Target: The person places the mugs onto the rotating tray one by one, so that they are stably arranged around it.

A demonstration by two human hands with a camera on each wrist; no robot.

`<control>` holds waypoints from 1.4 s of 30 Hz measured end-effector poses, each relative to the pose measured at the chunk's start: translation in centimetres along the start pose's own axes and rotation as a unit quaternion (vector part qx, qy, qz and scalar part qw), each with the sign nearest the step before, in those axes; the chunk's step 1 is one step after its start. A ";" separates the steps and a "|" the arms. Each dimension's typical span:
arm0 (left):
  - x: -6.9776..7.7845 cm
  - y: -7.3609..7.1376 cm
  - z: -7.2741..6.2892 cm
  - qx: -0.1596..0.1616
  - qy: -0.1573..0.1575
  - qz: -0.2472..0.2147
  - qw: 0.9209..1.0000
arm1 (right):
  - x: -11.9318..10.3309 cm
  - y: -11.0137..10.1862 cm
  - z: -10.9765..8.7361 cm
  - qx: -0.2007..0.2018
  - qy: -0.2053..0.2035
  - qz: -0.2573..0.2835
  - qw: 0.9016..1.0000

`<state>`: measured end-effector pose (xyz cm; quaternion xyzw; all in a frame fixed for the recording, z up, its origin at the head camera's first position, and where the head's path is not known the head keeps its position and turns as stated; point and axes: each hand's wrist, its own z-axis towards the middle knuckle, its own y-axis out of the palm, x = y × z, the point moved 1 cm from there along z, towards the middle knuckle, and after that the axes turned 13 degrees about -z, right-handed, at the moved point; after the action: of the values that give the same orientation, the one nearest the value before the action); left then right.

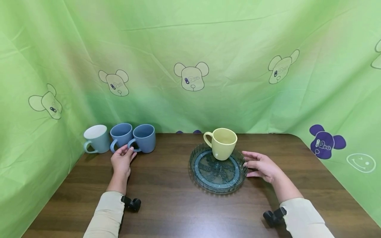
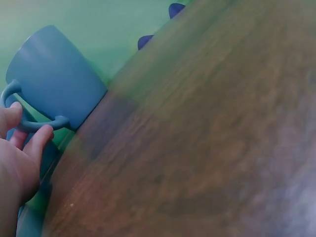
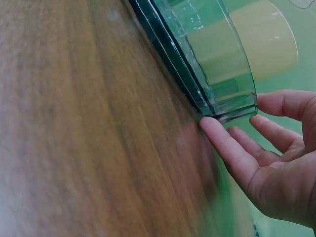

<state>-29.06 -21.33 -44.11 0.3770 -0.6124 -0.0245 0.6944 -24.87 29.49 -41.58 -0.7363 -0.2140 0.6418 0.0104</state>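
Observation:
At the back left, my left hand (image 1: 121, 161) has its thumb and fingertips on the handle of a blue mug (image 1: 144, 138), the rightmost of a row of three. In the left wrist view that mug (image 2: 54, 74) is upright against the table's back edge, the thumb on one side of the handle and fingers on the other. My right hand (image 1: 262, 166) is at the right side of a clear, dark-tinted round tray (image 1: 218, 189), fingers spread and fingertips at its rim. On the tray's back part stands a yellow mug (image 1: 224, 145), handle to the left.
Left of the gripped mug stand a second blue mug (image 1: 121, 131) and a light blue mug with a white inside (image 1: 99, 140). A green printed curtain (image 1: 148, 43) closes off the back and sides of the wooden table (image 1: 166, 198).

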 end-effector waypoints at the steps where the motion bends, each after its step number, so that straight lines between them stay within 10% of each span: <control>1: 0.0 0.0 0.0 -0.001 -0.001 0.001 1.000 | 0.0 0.0 0.0 0.000 -0.001 -0.002 1.000; 42: 0.2 2.4 -2.6 -0.075 -0.018 -0.060 0.995 | 0.2 0.6 -0.9 0.021 -0.003 0.019 1.000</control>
<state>-27.81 -18.46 -42.53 0.3593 -0.5974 -0.1187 0.7071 -23.80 29.23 -41.81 -0.7380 -0.1860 0.6485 0.0132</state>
